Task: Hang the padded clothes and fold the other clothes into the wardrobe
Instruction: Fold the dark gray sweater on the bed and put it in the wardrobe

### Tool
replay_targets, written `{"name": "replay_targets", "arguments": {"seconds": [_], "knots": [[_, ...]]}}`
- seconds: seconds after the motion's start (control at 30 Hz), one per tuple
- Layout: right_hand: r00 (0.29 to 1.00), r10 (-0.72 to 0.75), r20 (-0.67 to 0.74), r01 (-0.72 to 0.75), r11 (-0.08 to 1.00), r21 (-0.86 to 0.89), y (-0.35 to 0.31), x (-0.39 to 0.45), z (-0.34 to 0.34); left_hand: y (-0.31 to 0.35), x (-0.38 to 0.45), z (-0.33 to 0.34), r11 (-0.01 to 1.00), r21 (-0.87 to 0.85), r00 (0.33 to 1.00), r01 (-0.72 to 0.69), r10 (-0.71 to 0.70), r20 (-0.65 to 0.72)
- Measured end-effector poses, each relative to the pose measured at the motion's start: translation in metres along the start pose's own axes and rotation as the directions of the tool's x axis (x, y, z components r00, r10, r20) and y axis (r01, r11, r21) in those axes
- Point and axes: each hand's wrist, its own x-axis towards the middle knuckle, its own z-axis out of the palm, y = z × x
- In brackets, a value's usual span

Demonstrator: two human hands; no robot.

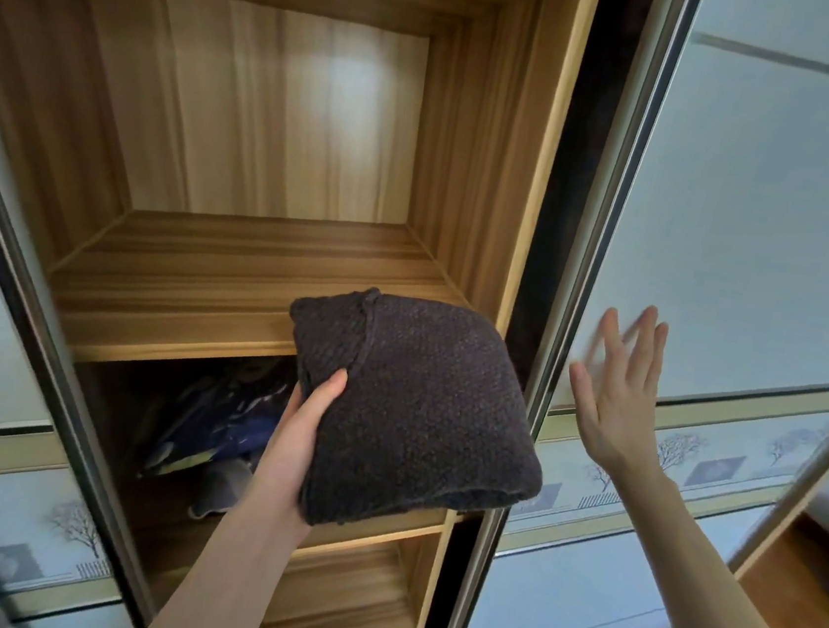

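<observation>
The folded dark brown knitted sweater [416, 412] sits in front of the open wooden wardrobe [495, 132], before the front edge of the light wooden shelf [230, 282]. The left hand [296, 450] holds it at its 8 o'clock side. Below the shelf, at 9 o'clock from the sweater, dark blue patterned clothes [214, 420] lie in the lower compartment. The right hand [617, 393] is at 3 o'clock, before the pale sliding door [774, 225].
</observation>
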Motion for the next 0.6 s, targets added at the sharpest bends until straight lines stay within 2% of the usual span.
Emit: {"name": "replay_targets", "arguments": {"seconds": [0.2,0.27,0.33,0.4,0.43,0.47,0.53,0.57,0.6], "knots": [[0.998,0.049,0.031,-0.051,0.997,0.062,-0.003,-0.002,-0.008,0.003,0.001,-0.003,0.998,0.054,0.999,0.040,-0.041,0.020],[0.994,0.108,0.014,-0.109,0.989,0.099,-0.013,-0.004,-0.013,0.003,-0.001,-0.002,0.997,0.057,0.998,0.052,-0.054,0.037],[0.977,0.193,-0.096,-0.178,0.973,0.148,-0.033,-0.008,-0.021,0.006,-0.005,0.000,0.997,0.052,0.996,0.063,-0.066,0.053],[0.944,0.209,-0.253,-0.157,0.965,0.211,-0.061,-0.014,-0.032,0.011,-0.008,0.002,0.996,0.051,0.994,0.073,-0.077,0.074],[0.936,0.217,-0.276,-0.143,0.953,0.266,-0.078,-0.015,-0.039,0.015,-0.009,0.003,0.996,0.051,0.993,0.073,-0.077,0.085],[0.944,0.241,-0.224,-0.156,0.928,0.338,-0.094,-0.013,-0.047,0.019,-0.010,0.003,0.996,0.048,0.993,0.071,-0.075,0.092],[0.943,0.327,0.066,-0.320,0.833,0.451,-0.127,-0.002,-0.064,0.030,-0.011,0.003,0.998,0.033,0.993,0.060,-0.063,0.096],[0.903,0.336,0.266,-0.426,0.780,0.459,-0.141,0.005,-0.071,0.036,-0.010,0.002,0.998,0.024,0.993,0.057,-0.059,0.102],[0.824,0.309,0.475,-0.531,0.715,0.455,-0.153,0.012,-0.077,0.043,-0.009,0.000,0.998,0.016,0.992,0.056,-0.057,0.115]]}}
